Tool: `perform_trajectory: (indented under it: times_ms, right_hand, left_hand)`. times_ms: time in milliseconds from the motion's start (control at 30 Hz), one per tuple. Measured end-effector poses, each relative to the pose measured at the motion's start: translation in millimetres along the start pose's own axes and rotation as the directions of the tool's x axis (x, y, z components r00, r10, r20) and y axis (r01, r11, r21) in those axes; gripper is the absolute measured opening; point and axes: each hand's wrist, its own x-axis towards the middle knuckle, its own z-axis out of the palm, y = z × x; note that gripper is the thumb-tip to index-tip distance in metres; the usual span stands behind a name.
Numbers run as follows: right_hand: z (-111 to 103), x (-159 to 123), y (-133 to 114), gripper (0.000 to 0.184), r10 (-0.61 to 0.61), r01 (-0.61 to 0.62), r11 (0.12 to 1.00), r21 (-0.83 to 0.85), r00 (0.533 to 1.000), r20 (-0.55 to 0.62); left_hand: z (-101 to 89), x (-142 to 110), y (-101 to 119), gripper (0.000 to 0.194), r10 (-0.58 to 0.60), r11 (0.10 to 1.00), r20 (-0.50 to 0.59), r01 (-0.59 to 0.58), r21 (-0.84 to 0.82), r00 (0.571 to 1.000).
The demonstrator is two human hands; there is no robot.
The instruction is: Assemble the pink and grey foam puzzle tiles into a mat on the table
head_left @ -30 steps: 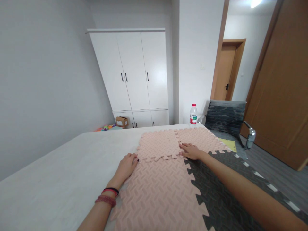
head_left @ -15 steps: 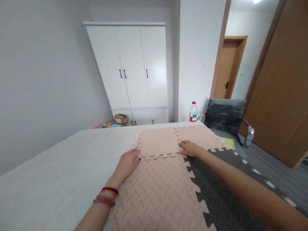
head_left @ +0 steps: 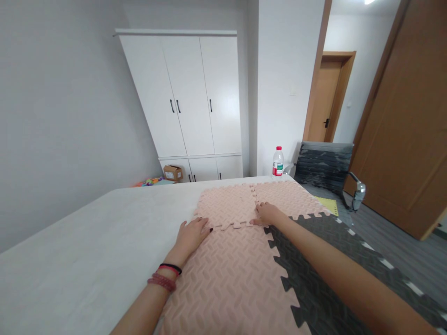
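white surface [head_left: 104,232] bears pink mats [head_left: 230,274], left hand [head_left: 190,236] and right hand [head_left: 268,214] splayed atop.

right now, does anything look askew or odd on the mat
The seam between the near pink tile and the far-left tile, running between the left hand and right hand, looks uneven: small gaps show along it, so it seems not fully locked.

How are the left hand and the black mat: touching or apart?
Apart. The head view shows the pink mat between the left hand and the black mat.
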Motion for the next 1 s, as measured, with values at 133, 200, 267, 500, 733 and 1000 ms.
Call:
perform_trajectory:
  times_ms: [133, 200, 267, 500, 733, 1000]
  right_hand:
    - [-4.5, 2.1, -9.7, 0.088, 0.079, -0.078, 0.996, -0.042, 0.997, 0.024]
    - [-8.4, 2.4, -12.1, 0.090, 0.095, -0.093, 0.994, -0.051, 0.995, 0.040]
    - [-12.7, 2.9, -14.2, 0.089, 0.104, -0.101, 0.993, -0.057, 0.992, 0.065]
    - [-18.7, 10.4, -32.4, 0.078, 0.153, -0.146, 0.986, -0.075, 0.983, 0.097]
    - [-14.5, 10.5, -40.8, 0.083, 0.176, -0.171, 0.980, -0.103, 0.984, 0.036]
    - [-8.7, -2.8, -36.8, 0.076, 0.110, -0.113, 0.983, -0.146, 0.993, -0.030]
  left_hand:
    - [-6.3, 0.7, 4.5, 0.038, 0.020, 0.999, 0.037, -0.022, 0.042, 0.999]
    - [-10.7, 3.4, 7.9, 0.037, 0.031, 0.997, 0.059, -0.035, 0.065, 0.998]
    - [-13.8, 7.7, 14.7, 0.043, 0.013, 0.995, 0.064, -0.019, 0.095, 0.998]
    - [-10.1, 23.0, 51.3, 0.051, -0.114, 0.975, 0.052, 0.101, 0.197, 0.992]
    - [-14.8, 27.6, 56.2, 0.051, -0.127, 0.968, 0.077, 0.107, 0.229, 0.989]
    - [-3.3, 26.3, 92.4, 0.086, -0.273, 0.937, 0.018, 0.261, 0.233, 0.962]
